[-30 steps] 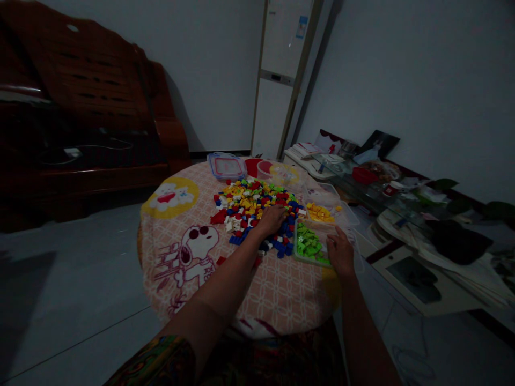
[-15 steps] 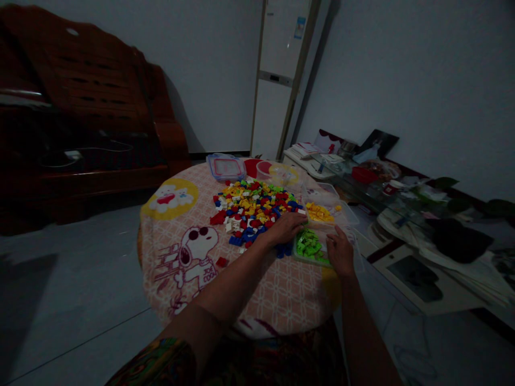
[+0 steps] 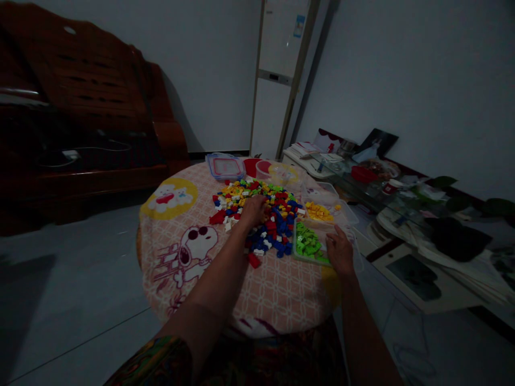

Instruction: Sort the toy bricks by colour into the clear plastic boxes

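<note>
A mixed pile of toy building bricks [image 3: 277,209] in red, blue, yellow, white and green lies on the round table. My left hand [image 3: 253,210] reaches into the middle of it, fingers bent down and pressed together among the bricks; whatever they hold is too small to make out. To the right, a clear plastic container [image 3: 314,262] holds green bricks [image 3: 308,242]. My right hand [image 3: 340,251] grips its right side, with the thumb and fingers closed at the rim. Just behind it, yellow bricks [image 3: 318,211] lie in another clear container [image 3: 346,213].
A patterned cloth [image 3: 273,295] covers the table. Toward the back stand a lidded plastic box [image 3: 227,168] and a round clear tub [image 3: 263,170]. A cluttered glass-topped stand [image 3: 346,172] is close by on the right. A wooden bench [image 3: 92,91] stands at the left.
My left hand has moved left from the green bricks' container to the middle of the pile. A red brick near the pile's front edge shows farther right than before. My right hand stays put.
</note>
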`<action>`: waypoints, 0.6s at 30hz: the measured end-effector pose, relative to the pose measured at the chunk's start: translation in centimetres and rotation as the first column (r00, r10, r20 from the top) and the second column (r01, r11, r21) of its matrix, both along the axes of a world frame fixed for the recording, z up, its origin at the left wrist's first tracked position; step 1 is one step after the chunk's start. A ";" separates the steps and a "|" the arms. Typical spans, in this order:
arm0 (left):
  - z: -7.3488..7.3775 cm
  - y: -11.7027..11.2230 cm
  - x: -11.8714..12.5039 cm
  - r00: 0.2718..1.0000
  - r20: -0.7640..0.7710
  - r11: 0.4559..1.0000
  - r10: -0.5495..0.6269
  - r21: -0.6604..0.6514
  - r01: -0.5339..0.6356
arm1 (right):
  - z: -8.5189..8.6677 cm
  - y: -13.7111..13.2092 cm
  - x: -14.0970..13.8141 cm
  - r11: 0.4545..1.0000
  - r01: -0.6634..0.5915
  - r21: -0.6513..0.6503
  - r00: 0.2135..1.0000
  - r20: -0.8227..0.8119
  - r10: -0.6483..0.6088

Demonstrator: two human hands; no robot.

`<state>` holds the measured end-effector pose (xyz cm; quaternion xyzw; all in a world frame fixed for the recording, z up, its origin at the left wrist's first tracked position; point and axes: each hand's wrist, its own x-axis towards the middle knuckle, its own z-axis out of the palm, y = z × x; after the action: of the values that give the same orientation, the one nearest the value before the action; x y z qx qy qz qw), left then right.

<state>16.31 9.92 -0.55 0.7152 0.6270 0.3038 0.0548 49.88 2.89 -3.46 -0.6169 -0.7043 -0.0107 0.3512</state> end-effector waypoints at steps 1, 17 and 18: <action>0.0 0.1 -0.4 0.999 -0.018 0.999 0.034 -0.029 -0.035 | 0.0 0.0 0.0 1.000 -0.003 -0.001 1.000 0.000 0.003; 0.5 -0.3 -0.8 0.940 -0.298 0.948 0.169 -0.212 -0.238 | 0.2 -0.2 0.0 1.000 0.002 0.024 1.000 0.012 -0.002; 0.5 -0.3 -0.9 0.938 -0.296 0.946 0.178 -0.210 -0.246 | 0.2 -0.2 0.0 1.000 0.004 0.024 1.000 0.023 -0.005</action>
<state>15.44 9.58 -0.03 0.6658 0.7349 0.1269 0.0220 49.89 2.72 -3.24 -0.6141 -0.7067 -0.0267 0.3503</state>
